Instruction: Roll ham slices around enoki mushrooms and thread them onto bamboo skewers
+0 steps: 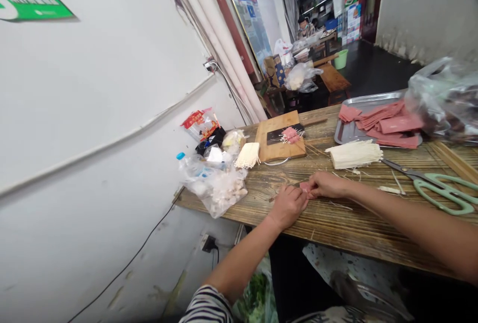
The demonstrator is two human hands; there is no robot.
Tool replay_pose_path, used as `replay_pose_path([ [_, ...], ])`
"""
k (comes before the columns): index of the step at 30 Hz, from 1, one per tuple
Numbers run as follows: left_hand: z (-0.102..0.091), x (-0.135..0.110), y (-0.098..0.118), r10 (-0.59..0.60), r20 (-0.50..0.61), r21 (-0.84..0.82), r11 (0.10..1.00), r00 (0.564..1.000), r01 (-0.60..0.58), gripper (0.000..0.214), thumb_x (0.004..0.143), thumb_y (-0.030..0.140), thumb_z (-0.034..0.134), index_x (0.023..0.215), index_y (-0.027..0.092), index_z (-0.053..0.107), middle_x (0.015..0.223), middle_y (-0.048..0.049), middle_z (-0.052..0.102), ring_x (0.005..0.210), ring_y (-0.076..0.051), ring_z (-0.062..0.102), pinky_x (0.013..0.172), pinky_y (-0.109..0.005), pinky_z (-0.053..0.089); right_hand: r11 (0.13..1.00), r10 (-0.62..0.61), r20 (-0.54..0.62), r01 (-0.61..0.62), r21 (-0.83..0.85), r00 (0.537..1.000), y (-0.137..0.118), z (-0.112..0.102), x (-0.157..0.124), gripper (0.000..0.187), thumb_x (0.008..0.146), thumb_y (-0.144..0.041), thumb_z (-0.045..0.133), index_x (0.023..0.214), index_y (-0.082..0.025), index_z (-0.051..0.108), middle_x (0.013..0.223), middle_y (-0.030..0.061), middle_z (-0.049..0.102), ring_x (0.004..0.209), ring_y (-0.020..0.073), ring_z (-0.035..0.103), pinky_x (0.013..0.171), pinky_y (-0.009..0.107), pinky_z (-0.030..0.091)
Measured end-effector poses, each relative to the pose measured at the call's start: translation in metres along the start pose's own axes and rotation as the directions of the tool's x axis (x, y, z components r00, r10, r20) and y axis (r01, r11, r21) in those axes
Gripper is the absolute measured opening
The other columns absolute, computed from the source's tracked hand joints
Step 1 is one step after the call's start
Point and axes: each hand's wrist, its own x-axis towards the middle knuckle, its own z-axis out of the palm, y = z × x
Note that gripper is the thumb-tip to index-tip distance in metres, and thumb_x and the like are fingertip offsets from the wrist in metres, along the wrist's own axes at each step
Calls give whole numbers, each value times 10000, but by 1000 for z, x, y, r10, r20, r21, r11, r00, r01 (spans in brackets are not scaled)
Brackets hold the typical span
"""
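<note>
My left hand (289, 207) and my right hand (327, 185) meet at the near part of the wooden table. Both have their fingers closed on a small pink meat slice (304, 186), mostly covered by the fingers. Just beyond, a cutting board (263, 129) carries a dark-bladed knife (274, 137), with pink meat rolls (291, 135) around thin white stems lying on its blade. One bunch of enoki mushrooms (354, 155) lies past my right hand, another enoki bunch (247, 155) left of the board. Pink slices (396, 119) are stacked on a metal tray (368, 98).
Green-handled scissors (444, 189) lie at the right, by my right forearm. A filled plastic bag (444, 99) stands beyond them. Clear bags (220, 188) crowd the table's left end against the white wall (93, 114). A person (305, 28) sits at a far table.
</note>
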Motion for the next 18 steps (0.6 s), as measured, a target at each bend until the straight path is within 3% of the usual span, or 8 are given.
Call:
replay_pose_path([
  [7, 6, 0, -2, 25, 37, -23, 999, 999, -24, 251, 966, 238, 430, 888, 142, 649, 823, -81, 651, 802, -196, 582, 721, -343, 438, 1000, 13, 6, -13, -27, 1000, -3, -2, -2, 218, 692, -350, 602, 638, -168, 708, 568, 1, 577, 571, 122, 482, 538, 235, 326],
  [12, 6, 4, -6, -5, 76, -136, 991, 997, 15, 259, 970, 242, 421, 923, 139, 655, 860, -98, 670, 812, -196, 592, 736, -341, 466, 991, -62, -206, 36, -131, 977, -13, 16, -15, 252, 789, -417, 580, 694, -196, 655, 775, 78, 652, 753, 208, 554, 720, 316, 412],
  [18, -10, 15, -9, 6, 152, -248, 968, 988, 32, 313, 984, 261, 385, 986, 141, 674, 930, -111, 694, 852, -200, 611, 787, -348, 488, 989, -56, -307, 11, -145, 950, -27, 43, -2, 407, 716, -616, 624, 735, -210, 617, 733, 85, 640, 761, 251, 553, 737, 357, 438],
])
